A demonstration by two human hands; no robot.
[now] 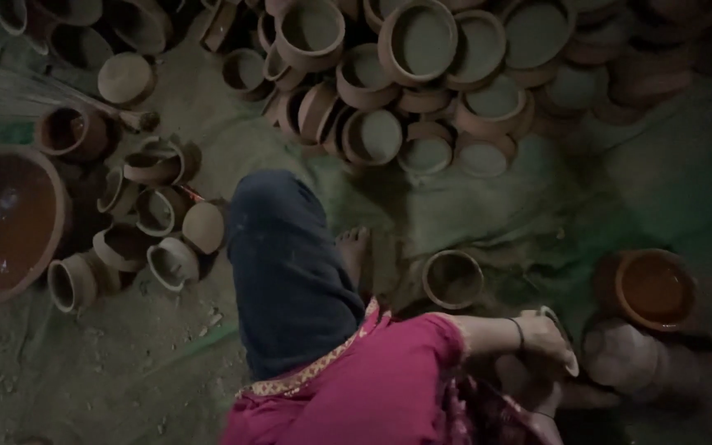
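Observation:
My left hand [547, 336], with a dark thread at the wrist and a pink sleeve above it, reaches to the lower right and grips a small clay pot [569, 350] by its pale rim. My right hand [529, 386] lies just below it in deep shadow, touching the same spot; its fingers are too dark to read. A rounded unfired pot [620, 354] sits right beside both hands. My bent knee in dark blue cloth [282, 264] and my bare foot [353, 247] are to the left.
A wide bowl of red-brown liquid [6, 222] stands at the left edge, with a cluster of small pots [154, 222] beside it. A big heap of clay pots [422, 82] fills the top. One open pot [452, 278] and an orange bowl [654, 288] sit near my hands.

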